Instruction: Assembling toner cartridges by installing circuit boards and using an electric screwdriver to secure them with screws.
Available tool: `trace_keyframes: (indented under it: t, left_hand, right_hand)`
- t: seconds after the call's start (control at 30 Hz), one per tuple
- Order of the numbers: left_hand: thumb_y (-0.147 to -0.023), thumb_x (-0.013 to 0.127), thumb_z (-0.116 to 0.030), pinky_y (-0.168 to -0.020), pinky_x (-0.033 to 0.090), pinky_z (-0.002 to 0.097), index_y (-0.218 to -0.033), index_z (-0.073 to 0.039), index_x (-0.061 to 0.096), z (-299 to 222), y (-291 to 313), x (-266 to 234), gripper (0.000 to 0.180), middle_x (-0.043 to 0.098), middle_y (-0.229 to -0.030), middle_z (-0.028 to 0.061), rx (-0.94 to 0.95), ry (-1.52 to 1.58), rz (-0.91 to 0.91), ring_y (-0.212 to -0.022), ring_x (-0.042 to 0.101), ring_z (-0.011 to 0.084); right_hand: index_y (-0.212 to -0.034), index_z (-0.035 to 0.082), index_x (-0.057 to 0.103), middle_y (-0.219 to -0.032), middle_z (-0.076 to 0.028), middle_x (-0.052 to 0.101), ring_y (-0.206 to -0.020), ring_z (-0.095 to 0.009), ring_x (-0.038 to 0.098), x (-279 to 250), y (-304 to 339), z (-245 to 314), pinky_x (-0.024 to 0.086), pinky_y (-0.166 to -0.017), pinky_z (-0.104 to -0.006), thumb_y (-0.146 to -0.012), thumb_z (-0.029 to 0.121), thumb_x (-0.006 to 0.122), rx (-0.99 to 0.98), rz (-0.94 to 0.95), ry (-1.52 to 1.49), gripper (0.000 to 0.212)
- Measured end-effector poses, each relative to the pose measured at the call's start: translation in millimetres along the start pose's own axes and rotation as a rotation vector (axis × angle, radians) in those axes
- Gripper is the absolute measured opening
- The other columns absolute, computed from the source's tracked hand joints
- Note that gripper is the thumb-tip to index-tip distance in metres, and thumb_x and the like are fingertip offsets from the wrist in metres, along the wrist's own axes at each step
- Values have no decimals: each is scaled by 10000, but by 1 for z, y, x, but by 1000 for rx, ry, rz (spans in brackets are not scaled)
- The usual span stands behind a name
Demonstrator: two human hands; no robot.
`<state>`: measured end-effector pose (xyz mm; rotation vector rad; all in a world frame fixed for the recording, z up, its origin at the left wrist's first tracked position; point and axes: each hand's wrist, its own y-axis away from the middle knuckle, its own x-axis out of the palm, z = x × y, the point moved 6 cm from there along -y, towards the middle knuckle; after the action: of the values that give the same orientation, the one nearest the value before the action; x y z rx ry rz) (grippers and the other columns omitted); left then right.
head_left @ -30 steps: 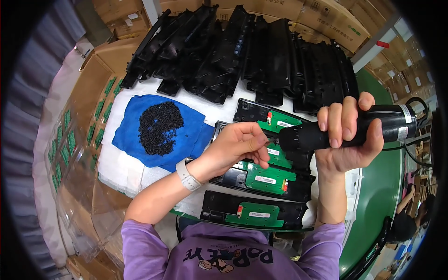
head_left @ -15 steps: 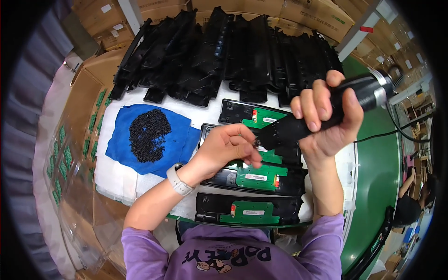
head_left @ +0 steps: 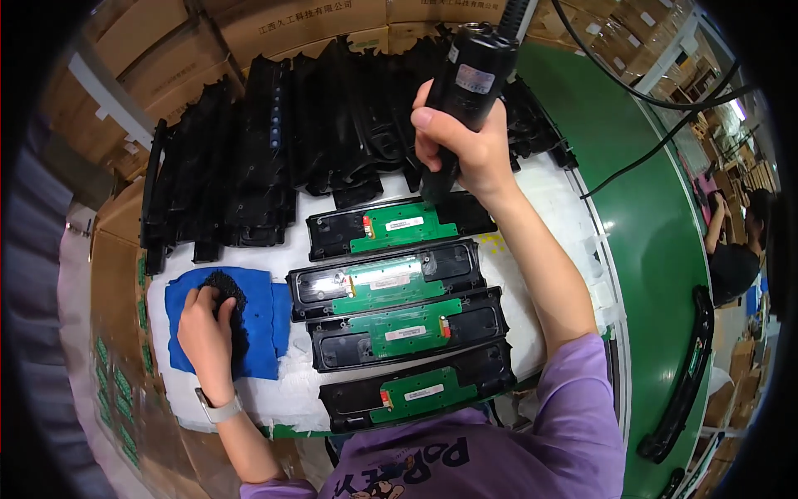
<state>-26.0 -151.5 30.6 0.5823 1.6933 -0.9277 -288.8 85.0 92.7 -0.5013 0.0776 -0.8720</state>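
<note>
My right hand (head_left: pixel 465 141) grips a black electric screwdriver (head_left: pixel 482 54), its cord running up from the top. The tool's lower end is over the farthest black plastic panel (head_left: pixel 332 237), beside its green circuit board (head_left: pixel 403 226); whether the tip touches cannot be seen. My left hand (head_left: pixel 206 328) reaches into a pile of small black screws (head_left: pixel 223 284) on a blue cloth (head_left: pixel 259 333). Its fingers and thumb are curled together there, and what is between the fingertips is hidden. Several panels with green boards lie in a column between my hands.
Stacked black plastic parts (head_left: pixel 345 133) line the far side of the white-covered table (head_left: pixel 532 249). A green surface (head_left: pixel 640 274) runs along the right, with a long black part (head_left: pixel 682 382) on it. Loose cables (head_left: pixel 648 158) hang at upper right. Another person (head_left: pixel 731 258) is at far right.
My left hand has left the screwdriver's tip and gone left to the screw pile. My right hand has moved the screwdriver leftward and away from me, turning it from sideways to pointing down.
</note>
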Motion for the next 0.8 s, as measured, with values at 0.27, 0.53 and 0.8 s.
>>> trace_keyframes:
  t: [0.27, 0.53, 0.8]
  left_hand:
    - [-792, 637, -49, -580, 436, 346, -820, 1, 614, 9, 0, 5, 62, 588, -765, 137, -18, 152, -87, -661, 570, 306]
    - [-880, 600, -100, -518, 396, 233, -837, 29, 631, 27, 0, 14, 140, 595, -711, 73, -228, 553, -79, -581, 527, 113]
    - [-880, 579, -81, -542, 359, 199, -944, 30, 595, 3, -3, 41, 129, 568, -765, 39, -421, 1826, 333, -594, 436, 67]
  right_hand:
    - [-723, -1, 530, -518, -43, 473, -395, -118, 446, 1, 2, -3, 353, -396, -239, -766, 126, 649, -8, -15, 37, 179]
    - [-656, 14, 520, -501, -42, 488, -393, -113, 455, 7, 0, -10, 343, -392, -236, -760, 122, 651, -12, 19, 106, 199]
    - [-659, 15, 523, -514, -41, 502, -396, -111, 462, 3, 4, -9, 337, -391, -230, -759, 130, 657, -14, 33, 106, 204]
